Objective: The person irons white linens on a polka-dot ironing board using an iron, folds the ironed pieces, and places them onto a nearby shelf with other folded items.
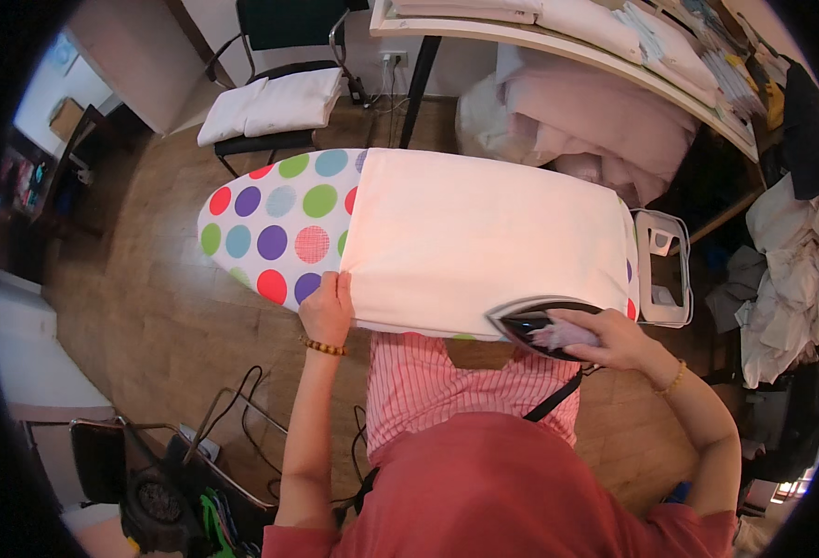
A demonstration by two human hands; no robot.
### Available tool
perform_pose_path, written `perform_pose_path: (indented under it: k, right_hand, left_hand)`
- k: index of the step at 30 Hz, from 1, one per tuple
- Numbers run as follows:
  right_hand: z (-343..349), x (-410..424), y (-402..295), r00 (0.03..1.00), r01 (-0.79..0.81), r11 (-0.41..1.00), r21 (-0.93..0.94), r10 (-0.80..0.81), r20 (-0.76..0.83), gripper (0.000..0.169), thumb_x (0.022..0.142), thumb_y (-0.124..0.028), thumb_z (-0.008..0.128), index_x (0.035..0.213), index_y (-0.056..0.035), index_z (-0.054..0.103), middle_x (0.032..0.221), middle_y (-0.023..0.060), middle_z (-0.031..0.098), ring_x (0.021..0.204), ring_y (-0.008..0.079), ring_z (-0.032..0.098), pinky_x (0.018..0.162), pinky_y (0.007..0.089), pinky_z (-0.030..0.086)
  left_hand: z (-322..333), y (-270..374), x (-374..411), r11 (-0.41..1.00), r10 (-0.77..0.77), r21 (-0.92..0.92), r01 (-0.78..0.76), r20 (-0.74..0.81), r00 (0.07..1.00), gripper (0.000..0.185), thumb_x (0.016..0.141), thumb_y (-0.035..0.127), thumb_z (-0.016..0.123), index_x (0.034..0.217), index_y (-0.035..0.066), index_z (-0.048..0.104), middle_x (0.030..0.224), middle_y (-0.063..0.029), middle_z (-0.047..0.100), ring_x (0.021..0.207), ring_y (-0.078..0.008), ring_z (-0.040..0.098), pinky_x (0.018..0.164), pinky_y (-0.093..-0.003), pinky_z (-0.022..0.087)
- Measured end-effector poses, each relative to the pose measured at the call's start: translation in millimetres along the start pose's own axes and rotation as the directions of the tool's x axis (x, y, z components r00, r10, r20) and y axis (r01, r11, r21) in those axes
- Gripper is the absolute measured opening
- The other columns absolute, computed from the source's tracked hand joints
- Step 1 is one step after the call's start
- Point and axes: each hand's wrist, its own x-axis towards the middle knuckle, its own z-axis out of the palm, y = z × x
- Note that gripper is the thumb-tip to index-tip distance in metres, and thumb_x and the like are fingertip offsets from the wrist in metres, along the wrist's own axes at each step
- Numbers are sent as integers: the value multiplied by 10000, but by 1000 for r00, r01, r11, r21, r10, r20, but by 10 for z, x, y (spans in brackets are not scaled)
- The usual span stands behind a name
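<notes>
A white cloth (479,230) lies spread over an ironing board (287,204) with a cover of coloured dots. My left hand (326,311) pinches the cloth's near left corner at the board's front edge. In my right hand (612,337) is an iron (521,322), its tip pointing left, at the cloth's near right edge. A pale cloth (563,335) is bunched around the iron's handle, under my fingers. The contact between the soleplate and the white cloth is hidden from this angle.
A metal iron rest (664,268) sticks out at the board's right end. Behind stand a chair (266,136) bearing folded white cloths (270,104) and a table (591,59) with more stacks. Bagged fabric (577,104) lies below it. A dark cable (246,397) trails over the floor at left.
</notes>
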Motion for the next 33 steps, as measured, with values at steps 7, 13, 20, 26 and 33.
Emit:
perform_pose_path:
  k: [7, 13, 20, 26, 33]
  right_hand:
    - [497, 962, -753, 995, 77, 996, -41, -79, -59, 538, 847, -410, 512, 1286, -110, 427, 688, 192, 605, 631, 363, 595, 595, 444, 473]
    - [627, 1572, -1212, 996, 82, 995, -60, -84, -23, 494, 853, -381, 513, 1258, -103, 459, 738, 218, 617, 669, 382, 601, 641, 448, 488]
    - [792, 1960, -1538, 980, 173, 984, -45, -176, -88, 440, 839, -374, 506, 1165, -77, 506, 772, 217, 626, 743, 381, 616, 680, 459, 489]
    - [818, 2047, -1531, 981, 175, 984, -38, -178, -78, 457, 841, -396, 502, 1178, -87, 500, 804, 212, 626, 792, 368, 619, 722, 447, 492]
    - [489, 1291, -898, 996, 38, 997, -73, -43, -77, 463, 848, -424, 496, 1221, -151, 491, 763, 228, 621, 713, 391, 613, 673, 459, 497]
  left_hand:
    - [-37, -42, 7, 988, -148, 70, 138, 164, 975, 259, 887, 314, 510, 752, 93, 525, 578, -175, 556, 543, -382, 563, 471, -487, 421]
    - [-335, -547, -137, 892, -445, -95, 443, 1, 896, 284, 885, 290, 522, 779, 32, 577, 678, -202, 596, 640, -398, 579, 549, -455, 435]
    - [-382, -609, -583, 819, -555, -204, 536, -51, 830, 301, 888, 259, 521, 761, -8, 576, 677, -192, 590, 616, -341, 581, 575, -412, 433]
    - [-400, -506, -468, 814, -556, -280, 509, -123, 822, 298, 890, 233, 540, 730, -18, 559, 588, -83, 532, 541, -145, 467, 536, -310, 398]
    - [-280, -27, -3, 903, -360, -249, 349, 0, 933, 230, 863, 199, 577, 788, -19, 576, 655, -142, 597, 582, -244, 569, 571, -352, 447]
